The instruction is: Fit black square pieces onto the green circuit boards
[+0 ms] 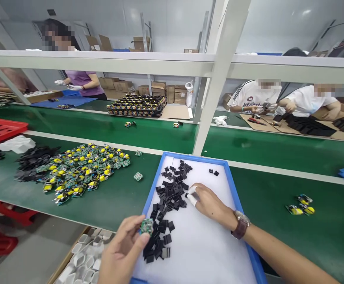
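"What fills the foreground?"

"White hollow plastic shells [80,258] sit below the near edge of a dark green tabletop [124,205]. Above them, a bare left hand [127,244] pinches a small green circuit board [147,226] between thumb and fingers, over the left edge of a white tray with a blue rim [210,252]. The hold on its edges presumably leaves the component face uncovered."

"And the right hand [210,203]?"

"It reaches over the tray's right edge, two fingertips capped in white, drawn together at a small black piece [187,195]; whether it is gripped, I cannot tell. Flat black plastic pieces [172,193] heap along the tray's left side, perhaps to keep them near both hands; two more lie near its far right corner."

"Farther off?"

"Yellow-topped green circuit boards [83,169] pile up left of the tray, probably grouped for reach, while three similar boards [302,205] lie toward the tabletop's right. Across the line, a block of yellow-and-black assemblies [136,105] stands in tight rows, likely to save space, and a co-worker in a purple shirt [83,83] wears white gloves."
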A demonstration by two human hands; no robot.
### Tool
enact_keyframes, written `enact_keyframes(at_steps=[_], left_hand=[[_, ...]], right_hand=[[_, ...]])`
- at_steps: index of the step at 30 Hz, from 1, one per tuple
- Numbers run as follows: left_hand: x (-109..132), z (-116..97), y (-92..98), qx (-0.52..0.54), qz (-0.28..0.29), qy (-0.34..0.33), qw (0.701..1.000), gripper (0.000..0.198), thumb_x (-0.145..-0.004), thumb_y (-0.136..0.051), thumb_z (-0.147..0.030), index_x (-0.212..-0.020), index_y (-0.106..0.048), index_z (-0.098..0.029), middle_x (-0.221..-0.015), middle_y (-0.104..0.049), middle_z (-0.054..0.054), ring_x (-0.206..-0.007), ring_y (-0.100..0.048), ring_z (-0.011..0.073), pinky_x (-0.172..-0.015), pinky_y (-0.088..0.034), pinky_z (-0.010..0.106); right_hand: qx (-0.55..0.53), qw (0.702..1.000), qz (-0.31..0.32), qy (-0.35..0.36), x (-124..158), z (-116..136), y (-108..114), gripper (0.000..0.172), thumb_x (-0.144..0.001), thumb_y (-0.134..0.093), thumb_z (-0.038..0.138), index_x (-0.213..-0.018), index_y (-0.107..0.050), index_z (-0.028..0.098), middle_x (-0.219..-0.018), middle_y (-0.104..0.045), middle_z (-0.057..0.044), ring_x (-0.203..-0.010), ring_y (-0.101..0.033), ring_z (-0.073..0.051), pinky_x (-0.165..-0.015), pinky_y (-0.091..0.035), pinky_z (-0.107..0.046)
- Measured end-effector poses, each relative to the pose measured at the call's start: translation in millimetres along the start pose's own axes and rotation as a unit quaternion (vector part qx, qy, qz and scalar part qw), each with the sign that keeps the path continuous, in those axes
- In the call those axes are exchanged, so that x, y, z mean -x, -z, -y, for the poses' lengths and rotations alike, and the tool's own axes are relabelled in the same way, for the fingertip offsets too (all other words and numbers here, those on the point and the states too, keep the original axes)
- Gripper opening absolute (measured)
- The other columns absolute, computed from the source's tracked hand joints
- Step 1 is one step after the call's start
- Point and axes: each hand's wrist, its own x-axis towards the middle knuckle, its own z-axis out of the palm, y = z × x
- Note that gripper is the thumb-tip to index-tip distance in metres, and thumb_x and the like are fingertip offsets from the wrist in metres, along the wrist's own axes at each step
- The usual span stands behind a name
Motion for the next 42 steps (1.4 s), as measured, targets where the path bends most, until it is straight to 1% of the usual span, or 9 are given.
enact_keyframes(at_steps=[6, 10, 13, 17, 26, 29, 34, 39, 42], left_hand=[[40.1, -10.1, -53.1, 0.094, 0.049, 0.104, 0.989, 0.039, -0.076, -0.086, -0.034, -0.112, -0.079, -0.025, -0.132, -0.065, 0.012, -0.119, -0.067, 0.0301, -0.087, -0.062, 0.027], [49.2, -17.1, -72.7, 0.131, 0.139, 0.154, 0.969, 0.044, -0.078, -0.084, -0.03, -0.12, -0.076, -0.026, -0.134, -0.063, 0.012, -0.123, -0.065, 0.033, -0.09, -0.062, 0.032], [53.5, -19.0, -76.1, 0.166, 0.197, 0.168, 0.952, 0.043, -0.08, -0.083, -0.026, -0.122, -0.074, -0.027, -0.132, -0.067, 0.013, -0.124, -0.065, 0.0345, -0.09, -0.063, 0.037], [62.1, -23.8, -79.1, 0.196, 0.227, 0.164, 0.94, 0.045, -0.083, -0.081, -0.02, -0.126, -0.071, -0.029, -0.128, -0.071, 0.012, -0.118, -0.068, 0.0319, -0.089, -0.064, 0.039], [73.8, -24.7, -80.4, 0.126, 0.248, 0.093, 0.956, 0.043, -0.085, -0.077, -0.018, -0.126, -0.072, -0.03, -0.143, -0.059, 0.013, -0.129, -0.06, 0.0321, -0.093, -0.061, 0.034], [75.9, -23.8, -81.3, 0.108, 0.248, 0.078, 0.96, 0.044, -0.085, -0.077, -0.017, -0.127, -0.072, -0.03, -0.137, -0.063, 0.011, -0.127, -0.062, 0.0282, -0.096, -0.059, 0.03], [77.7, -29.0, -87.2, 0.14, 0.236, 0.091, 0.957, 0.045, -0.086, -0.076, -0.012, -0.125, -0.07, -0.033, -0.134, -0.067, 0.007, -0.123, -0.066, 0.0232, -0.101, -0.056, 0.028], [77.7, -31.6, -90.1, 0.131, 0.228, 0.107, 0.959, 0.041, -0.085, -0.077, -0.01, -0.118, -0.071, -0.032, -0.131, -0.069, 0.006, -0.119, -0.068, 0.02, -0.095, -0.057, 0.023], [77.2, -28.7, -90.4, 0.128, 0.227, 0.105, 0.96, 0.039, -0.084, -0.077, -0.01, -0.116, -0.071, -0.031, -0.131, -0.068, 0.007, -0.119, -0.067, 0.0211, -0.095, -0.058, 0.025]], right_hand=[[-0.108, 0.993, -0.044, 0.011, 58.6, 44.9, 18.1, 0.022, -0.096, -0.057, 0.011, -0.113, -0.066, 0.022, -0.095, -0.07, -0.005, -0.084, -0.068, -0.018, -0.077, -0.056, -0.031], [-0.192, 0.977, -0.073, 0.052, 98.9, 78.5, 25.1, 0.035, -0.096, -0.055, 0.007, -0.123, -0.067, 0.025, -0.099, -0.063, -0.007, -0.086, -0.063, -0.019, -0.074, -0.052, -0.032], [-0.224, 0.964, -0.134, 0.046, 116.9, 84.5, 24.0, 0.04, -0.095, -0.06, 0.005, -0.129, -0.064, 0.027, -0.096, -0.064, -0.006, -0.083, -0.062, -0.019, -0.072, -0.051, -0.032], [-0.271, 0.941, -0.201, 0.017, 129.7, 83.3, 24.4, 0.034, -0.092, -0.069, 0.005, -0.116, -0.068, 0.028, -0.089, -0.067, -0.002, -0.078, -0.064, -0.017, -0.07, -0.051, -0.029], [-0.283, 0.946, -0.157, 0.014, 145.2, 93.2, 36.2, 0.026, -0.094, -0.06, 0.004, -0.11, -0.068, 0.022, -0.093, -0.066, -0.006, -0.082, -0.063, -0.019, -0.072, -0.051, -0.031], [-0.283, 0.947, -0.149, 0.012, 148.9, 94.0, 33.8, 0.029, -0.094, -0.058, 0.003, -0.115, -0.066, 0.022, -0.095, -0.067, -0.007, -0.083, -0.064, -0.019, -0.073, -0.052, -0.032], [-0.303, 0.937, -0.171, 0.005, 151.9, 92.9, 27.7, 0.036, -0.093, -0.063, 0.003, -0.121, -0.065, 0.026, -0.095, -0.069, -0.005, -0.082, -0.065, -0.018, -0.071, -0.052, -0.03], [-0.305, 0.94, -0.154, 0.006, 151.5, 91.2, 25.9, 0.031, -0.093, -0.063, 0.004, -0.117, -0.068, 0.024, -0.096, -0.068, -0.007, -0.083, -0.065, -0.019, -0.071, -0.052, -0.031], [-0.306, 0.941, -0.147, 0.001, 150.7, 90.2, 25.0, 0.03, -0.095, -0.061, 0.005, -0.118, -0.068, 0.023, -0.097, -0.068, -0.007, -0.084, -0.065, -0.019, -0.071, -0.052, -0.031]])
